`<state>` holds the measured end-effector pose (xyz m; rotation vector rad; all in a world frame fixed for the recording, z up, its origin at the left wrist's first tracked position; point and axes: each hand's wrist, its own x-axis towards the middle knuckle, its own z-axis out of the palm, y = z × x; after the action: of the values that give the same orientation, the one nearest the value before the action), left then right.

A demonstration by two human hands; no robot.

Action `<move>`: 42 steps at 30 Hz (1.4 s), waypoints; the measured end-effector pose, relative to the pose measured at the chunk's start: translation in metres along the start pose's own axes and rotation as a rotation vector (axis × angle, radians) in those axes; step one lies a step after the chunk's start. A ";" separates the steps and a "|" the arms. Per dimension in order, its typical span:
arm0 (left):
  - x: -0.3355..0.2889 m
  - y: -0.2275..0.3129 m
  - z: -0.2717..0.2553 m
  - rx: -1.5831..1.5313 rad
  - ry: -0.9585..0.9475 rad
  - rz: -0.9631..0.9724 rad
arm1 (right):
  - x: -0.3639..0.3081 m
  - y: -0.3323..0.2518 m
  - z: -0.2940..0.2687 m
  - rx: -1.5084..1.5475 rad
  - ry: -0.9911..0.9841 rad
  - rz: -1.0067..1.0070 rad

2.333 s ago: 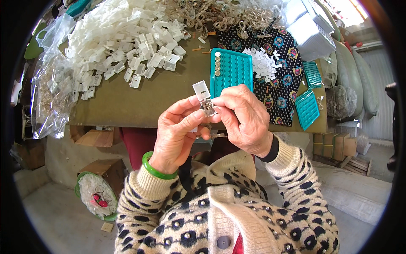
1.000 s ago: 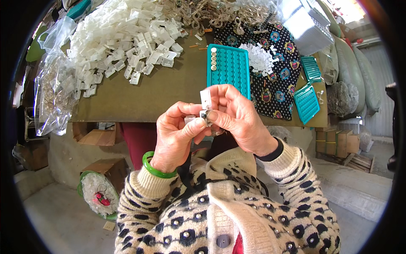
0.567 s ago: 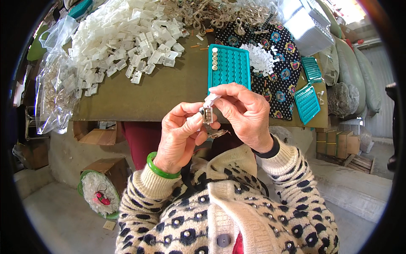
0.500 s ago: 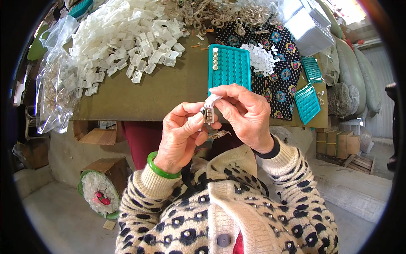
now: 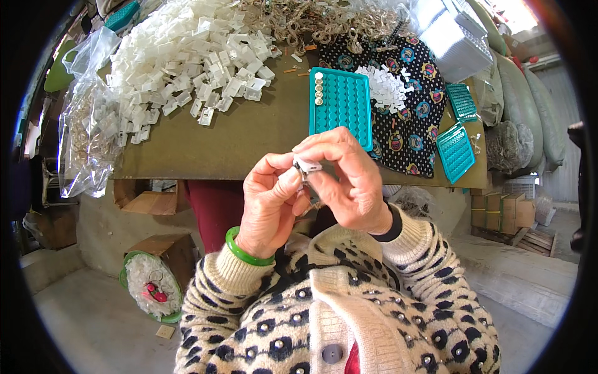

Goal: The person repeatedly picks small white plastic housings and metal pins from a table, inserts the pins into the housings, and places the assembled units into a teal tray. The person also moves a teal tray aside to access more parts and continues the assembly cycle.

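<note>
Fingers [image 5: 273, 164] of the left hand [image 5: 258, 202] pinch a small case [image 5: 309, 166] against the thumb [image 5: 283, 187]; those of the right hand [image 5: 354, 182] bend over its upper side. From where I stand, I cannot tell whether the right thumb closes on it as well. The case is held up at the near edge of the counter [image 5: 255, 140], between the two hands. The left grip probably steadies it, leaving the right to work from above. It is pale and boxy, tilted, with a small dark slot in its visible face and a dark, shiny part beside the left fingertips; its inside is hidden. Just beyond lies a teal tray [image 5: 341, 115], one column bearing round discs [image 5: 319, 90]; its hollows presumably keep them sorted. White bits [image 5: 384, 89] lie on a patterned cloth [image 5: 398, 143], perhaps for easy picking. Similar pale cases [image 5: 180, 59] are heaped farther left.
</note>
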<state>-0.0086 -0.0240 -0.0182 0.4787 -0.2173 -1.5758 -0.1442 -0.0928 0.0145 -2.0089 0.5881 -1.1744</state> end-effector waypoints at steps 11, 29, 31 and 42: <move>-0.004 -0.014 -0.003 -0.119 -0.066 -0.145 | -0.012 0.006 0.008 -0.123 0.055 -0.287; 0.008 -0.002 -0.013 -0.080 -0.065 -0.156 | 0.008 0.080 -0.097 -0.942 0.047 0.056; 0.009 -0.002 -0.014 -0.070 -0.074 -0.161 | 0.007 0.090 -0.100 -1.030 -0.019 0.106; 0.012 -0.001 -0.012 -0.035 -0.086 -0.162 | 0.008 0.040 -0.099 -0.075 0.132 0.617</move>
<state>-0.0047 -0.0340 -0.0316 0.4101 -0.2205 -1.7579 -0.2278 -0.1591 0.0197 -1.6289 1.2275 -0.9087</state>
